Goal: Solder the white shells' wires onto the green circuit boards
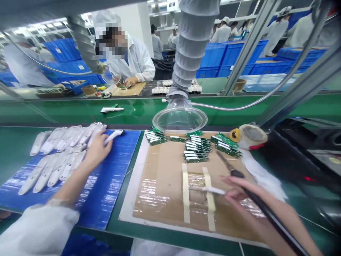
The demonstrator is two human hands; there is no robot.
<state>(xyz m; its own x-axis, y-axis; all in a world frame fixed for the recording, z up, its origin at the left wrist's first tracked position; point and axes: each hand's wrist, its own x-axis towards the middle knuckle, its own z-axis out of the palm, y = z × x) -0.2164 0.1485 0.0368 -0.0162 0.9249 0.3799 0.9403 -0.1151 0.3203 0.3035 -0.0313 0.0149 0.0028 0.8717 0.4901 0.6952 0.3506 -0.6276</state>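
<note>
My left hand (pixel 99 149) is over the blue mat on the left, its fingers closed on a slim white handheld device (pixel 114 135) with a dark end. Rows of white plastic housings (pixel 44 170) lie beside and below that hand. Above the brown work board, my right hand (pixel 242 190) grips a soldering iron (pixel 236 173), its dark cable running back along the forearm. A thin white-handled tool (pixel 216 191) also sticks out from the right fingers, its kind unclear. Under it is a clear patch framed by cream tape strips (pixel 185 195).
Stacks of green circuit boards (pixel 197 147) lie along the cardboard-covered board's (pixel 160 170) back edge. An extraction funnel (pixel 179 120) hangs above them. A round tip-cleaning pot (pixel 252 135) stands right. Another white device (pixel 112 110) is on the green belt (pixel 138 112). A co-worker (pixel 133 64) sits opposite.
</note>
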